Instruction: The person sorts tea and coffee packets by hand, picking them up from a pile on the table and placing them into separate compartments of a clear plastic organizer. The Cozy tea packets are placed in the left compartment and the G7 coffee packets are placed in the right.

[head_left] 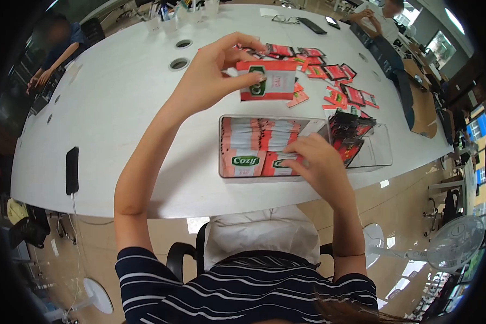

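Observation:
My left hand point(221, 70) pinches a red and white Cozy tea sachet point(278, 81) above the table, its printed front turned up toward me. Below it stands a clear plastic box point(222, 146) with two rows of pink and white Cozy sachets point(244, 162) packed upright. My right hand point(318, 162) is over the right part of this box, thumb and fingers at the second row of sachets point(275, 163); whether it grips one is hidden. Beside it, a second clear box point(383, 148) holds black and red sachets point(348, 132), partly behind my right hand.
Loose red and black sachets point(335, 73) lie scattered beyond the boxes on the white table point(119, 102). A black phone point(72, 170) with a cable lies at left. Cups with pens point(170, 21), glasses point(286, 19) and cardboard boxes point(416, 97) are farther off. Two other people sit at the far edges.

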Motion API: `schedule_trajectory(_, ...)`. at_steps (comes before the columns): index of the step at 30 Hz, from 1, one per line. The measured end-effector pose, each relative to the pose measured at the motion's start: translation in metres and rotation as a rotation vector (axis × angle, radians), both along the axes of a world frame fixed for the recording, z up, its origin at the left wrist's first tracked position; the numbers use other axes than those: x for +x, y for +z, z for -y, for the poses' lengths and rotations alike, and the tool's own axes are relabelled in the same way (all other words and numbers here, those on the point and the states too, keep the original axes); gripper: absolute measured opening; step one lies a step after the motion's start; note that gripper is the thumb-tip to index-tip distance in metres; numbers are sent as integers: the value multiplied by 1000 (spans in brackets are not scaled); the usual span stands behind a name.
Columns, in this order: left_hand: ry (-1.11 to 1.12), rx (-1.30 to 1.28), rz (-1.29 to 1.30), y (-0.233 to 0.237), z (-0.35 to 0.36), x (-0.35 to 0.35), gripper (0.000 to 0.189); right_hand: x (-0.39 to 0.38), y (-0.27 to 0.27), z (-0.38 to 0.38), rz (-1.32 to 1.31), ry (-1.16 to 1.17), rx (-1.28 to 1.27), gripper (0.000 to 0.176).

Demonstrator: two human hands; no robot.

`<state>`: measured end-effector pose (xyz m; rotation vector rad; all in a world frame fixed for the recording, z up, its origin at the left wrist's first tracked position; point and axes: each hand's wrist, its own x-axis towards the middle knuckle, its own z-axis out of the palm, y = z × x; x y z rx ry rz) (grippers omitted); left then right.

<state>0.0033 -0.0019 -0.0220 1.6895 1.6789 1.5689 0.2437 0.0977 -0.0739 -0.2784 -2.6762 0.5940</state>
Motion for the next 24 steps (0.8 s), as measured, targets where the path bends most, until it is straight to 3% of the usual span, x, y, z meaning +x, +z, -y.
schedule_trajectory(6, 2, -67, 46, 14, 5, 7, 36, -4, 1, 1, 73, 33, -4, 33)
schedule_trajectory(14, 63, -41, 200, 15, 1, 16, 46, -17, 9, -5, -4, -1, 352, 92)
schedule_trajectory(17, 42, -57, 124, 16, 3, 15, 52, -23, 4, -6, 138, 3, 242, 104)
schedule_trajectory(20, 14, -27, 131, 14, 3, 19, 59, -24, 6, -6, 190, 5, 251, 108)
schedule_trajectory(24, -49, -103, 97, 14, 5, 17, 64, -8, 4, -26, -99, -13, 61, 95)
